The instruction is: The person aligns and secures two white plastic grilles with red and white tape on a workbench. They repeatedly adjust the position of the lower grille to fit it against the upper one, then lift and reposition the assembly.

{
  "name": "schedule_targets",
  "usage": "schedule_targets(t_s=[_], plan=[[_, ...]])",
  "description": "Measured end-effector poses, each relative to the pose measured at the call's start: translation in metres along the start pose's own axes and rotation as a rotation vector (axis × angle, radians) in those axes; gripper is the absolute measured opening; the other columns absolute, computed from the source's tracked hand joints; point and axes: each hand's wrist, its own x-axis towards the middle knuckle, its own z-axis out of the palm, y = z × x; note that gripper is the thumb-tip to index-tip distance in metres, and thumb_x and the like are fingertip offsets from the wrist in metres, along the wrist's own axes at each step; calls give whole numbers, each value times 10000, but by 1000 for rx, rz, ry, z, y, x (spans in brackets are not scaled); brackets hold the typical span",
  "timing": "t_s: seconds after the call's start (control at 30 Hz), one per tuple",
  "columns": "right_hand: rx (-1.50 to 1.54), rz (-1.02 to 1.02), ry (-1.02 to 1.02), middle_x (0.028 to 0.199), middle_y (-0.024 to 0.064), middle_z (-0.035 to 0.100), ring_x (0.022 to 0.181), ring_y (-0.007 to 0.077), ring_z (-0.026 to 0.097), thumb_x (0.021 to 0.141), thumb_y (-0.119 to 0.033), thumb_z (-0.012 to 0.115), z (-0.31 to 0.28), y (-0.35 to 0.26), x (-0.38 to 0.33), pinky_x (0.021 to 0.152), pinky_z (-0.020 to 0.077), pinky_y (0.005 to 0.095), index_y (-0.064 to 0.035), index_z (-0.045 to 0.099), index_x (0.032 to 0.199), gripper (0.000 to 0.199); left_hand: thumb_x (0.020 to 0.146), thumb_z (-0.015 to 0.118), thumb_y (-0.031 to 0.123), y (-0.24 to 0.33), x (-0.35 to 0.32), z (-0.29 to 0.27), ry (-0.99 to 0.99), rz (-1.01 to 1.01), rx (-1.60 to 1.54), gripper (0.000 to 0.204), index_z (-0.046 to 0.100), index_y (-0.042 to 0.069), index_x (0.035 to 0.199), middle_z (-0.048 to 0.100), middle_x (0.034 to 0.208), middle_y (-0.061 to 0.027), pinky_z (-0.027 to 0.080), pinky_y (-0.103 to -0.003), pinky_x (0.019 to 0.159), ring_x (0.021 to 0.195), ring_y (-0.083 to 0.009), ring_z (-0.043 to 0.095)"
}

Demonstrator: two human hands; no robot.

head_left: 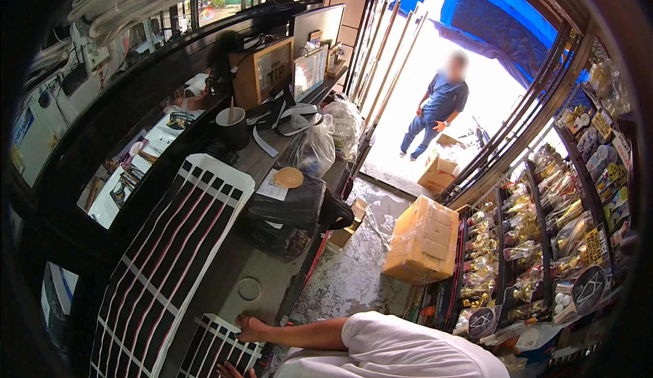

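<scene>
At the bottom, my right arm in a white sleeve reaches left across the dark table. My right hand (pixel 250 328) is closed at the upper right edge of a small printed sheet (pixel 219 342), black with white lines and a white border. Below it, partly cut off by the lower edge, my left hand (pixel 235 371) rests on the sheet with fingers spread. A longer black sheet (pixel 163 262) with white and reddish lines lies to the left, slightly wavy. A thin ring (pixel 249 288) lies on the table just beyond my right hand.
Farther along the table are black plastic bags (pixel 286 204), a round tan disc (pixel 289 177), clear bags (pixel 316 140), a dark cup (pixel 232 126) and a wooden box (pixel 265 72). A cardboard carton (pixel 422 238) sits on the floor before racks of trophies (pixel 530 221). A person (pixel 439 102) stands outside the doorway.
</scene>
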Motion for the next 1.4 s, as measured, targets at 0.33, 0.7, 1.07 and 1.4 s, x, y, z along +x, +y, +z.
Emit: schedule_targets(t_s=[0.33,0.7,1.07,1.4], plan=[[-147,-10,-48,1131,278,728,1141,451,705,885,-267,685,10,-6,-15,957,578,512,33,621,1229,461,994,684,473,-9,-2,11,14,-25,2,891,319,51,1690,324,1712,-304,322,-618,1224,1570,-476,344],[24,51,-74,1235,364,680,1153,508,688,916,-280,686,-6,-6,5,910,592,533,77,508,1387,617,1009,686,481,3,2,-5,-43,-28,0,881,337,31,1680,309,1715,-317,302,-616,1235,1578,-484,325],[-55,-6,-123,1181,279,724,1180,424,700,824,-286,703,25,19,15,999,559,463,39,706,1181,483,1028,668,480,9,1,-18,-90,-57,42,862,337,16,1675,311,1717,-308,304,-598,1251,1585,-472,320],[-38,134,-164,1199,269,734,1139,402,727,811,-295,706,16,10,0,965,594,469,-5,721,1200,485,1007,689,521,-11,-3,10,-22,-82,27,948,286,-3,1687,295,1718,-316,285,-616,1257,1598,-483,277]])
